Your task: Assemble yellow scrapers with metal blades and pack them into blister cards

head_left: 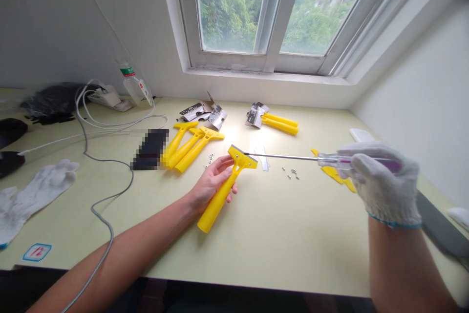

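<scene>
My bare left hand (216, 178) is closed around the neck of a yellow scraper (219, 198), whose head points away from me and whose handle slants down toward the table's front. Two small screws show on the scraper's head. In my right hand (383, 183), which wears a white knitted glove, is a screwdriver (328, 158) with a clear and purple handle. Its long shaft lies level, with the tip at the head's upper edge; whether it touches a screw I cannot tell. Flat metal blades (263, 159) lie just behind the shaft, and several loose screws (289, 175) are below it.
More yellow scrapers (194, 149) lie left of centre, by a blurred dark phone (152, 149) and small nuts (210, 157). Packaged scrapers (274, 120) lie at the back. Yellow pieces (335, 174) sit behind my right hand. A grey cable (110, 196) crosses my left forearm. A glove (40, 196) lies left.
</scene>
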A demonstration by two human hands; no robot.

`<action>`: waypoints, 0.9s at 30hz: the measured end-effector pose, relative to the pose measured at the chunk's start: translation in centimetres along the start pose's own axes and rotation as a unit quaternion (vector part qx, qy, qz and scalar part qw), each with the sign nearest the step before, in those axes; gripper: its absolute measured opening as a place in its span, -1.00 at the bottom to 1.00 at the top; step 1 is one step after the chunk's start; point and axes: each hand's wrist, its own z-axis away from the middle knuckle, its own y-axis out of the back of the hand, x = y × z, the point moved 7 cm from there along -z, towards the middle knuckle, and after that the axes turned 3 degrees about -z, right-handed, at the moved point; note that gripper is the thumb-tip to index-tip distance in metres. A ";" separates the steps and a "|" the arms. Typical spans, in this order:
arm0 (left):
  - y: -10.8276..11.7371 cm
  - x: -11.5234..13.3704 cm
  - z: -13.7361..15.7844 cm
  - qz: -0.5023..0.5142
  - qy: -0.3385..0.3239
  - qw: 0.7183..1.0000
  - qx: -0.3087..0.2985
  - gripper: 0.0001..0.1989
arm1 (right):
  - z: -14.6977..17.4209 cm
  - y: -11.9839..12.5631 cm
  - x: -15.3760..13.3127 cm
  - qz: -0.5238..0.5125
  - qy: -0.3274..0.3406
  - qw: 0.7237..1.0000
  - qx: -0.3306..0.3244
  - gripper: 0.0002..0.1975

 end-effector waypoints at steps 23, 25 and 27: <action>0.2 0.2 0.1 0.006 0.007 0.999 0.036 -0.58 | 1.3 -1.6 -1.6 0.078 0.043 0.995 -0.052 -0.88; 0.3 0.3 0.1 -0.003 -0.002 0.999 0.053 -0.59 | 1.8 -1.6 -2.5 0.136 0.054 0.989 -0.020 -0.86; 0.4 0.5 0.1 -0.017 -0.013 0.998 0.065 -0.60 | 2.3 -1.5 -3.0 0.192 0.041 0.980 0.035 -0.79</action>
